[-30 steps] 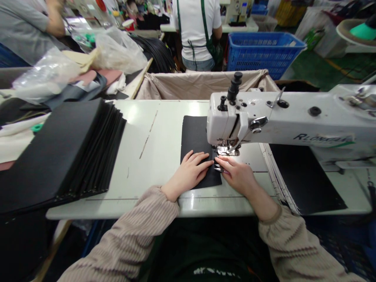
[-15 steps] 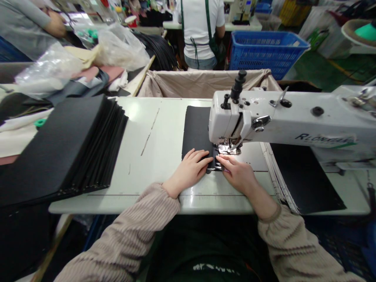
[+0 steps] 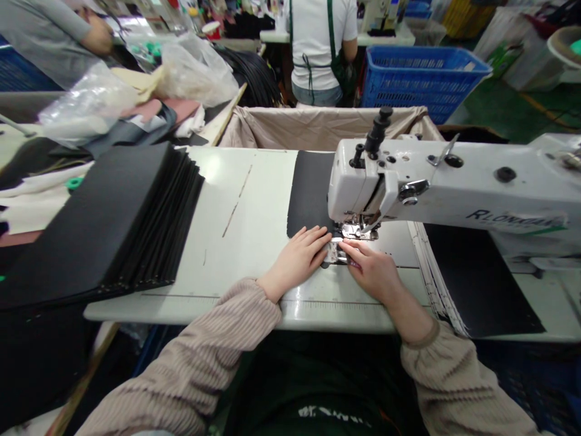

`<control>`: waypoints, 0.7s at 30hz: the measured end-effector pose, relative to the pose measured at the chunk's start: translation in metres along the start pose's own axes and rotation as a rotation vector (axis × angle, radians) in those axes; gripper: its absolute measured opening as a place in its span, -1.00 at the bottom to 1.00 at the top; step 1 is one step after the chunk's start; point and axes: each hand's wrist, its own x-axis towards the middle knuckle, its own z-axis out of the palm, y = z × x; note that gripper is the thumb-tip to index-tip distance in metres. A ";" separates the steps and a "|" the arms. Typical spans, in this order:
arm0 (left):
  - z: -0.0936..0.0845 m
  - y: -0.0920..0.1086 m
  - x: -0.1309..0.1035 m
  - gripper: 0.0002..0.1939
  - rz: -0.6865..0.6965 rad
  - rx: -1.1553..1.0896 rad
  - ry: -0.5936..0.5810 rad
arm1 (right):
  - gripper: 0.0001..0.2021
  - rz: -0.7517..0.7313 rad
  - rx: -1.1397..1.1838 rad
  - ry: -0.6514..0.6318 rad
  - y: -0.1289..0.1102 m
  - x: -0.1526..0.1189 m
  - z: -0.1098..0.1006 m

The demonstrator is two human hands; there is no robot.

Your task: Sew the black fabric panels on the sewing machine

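Note:
A black panel (image 3: 310, 194) lies flat on the sewing table, its right side under the head of a white sewing machine (image 3: 358, 181). My left hand (image 3: 302, 257) rests flat, fingers stretched, on the near edge of this panel. Close to the presser foot (image 3: 358, 231), my right hand (image 3: 374, 269) has its fingertips low on the machine bed. Small metal snips (image 3: 343, 258) with a purplish handle stick out from under its curled fingers. A metal plate (image 3: 333, 251) shows between my hands.
A thick stack of black panels (image 3: 131, 212) stands on the left. More black panels (image 3: 481, 278) lie right, beneath the machine arm. Behind the table are a cloth-lined bin (image 3: 318, 127), a blue crate (image 3: 417, 72) and a person in white (image 3: 313, 42).
The black panel has slid away from me under the machine, uncovering the metal plate between my hands. My hands hold nearly the same pose. The whole view has shifted slightly.

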 end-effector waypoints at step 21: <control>0.005 -0.006 0.017 -0.57 0.021 0.019 -0.053 | -0.53 0.008 0.019 0.026 0.000 0.000 0.003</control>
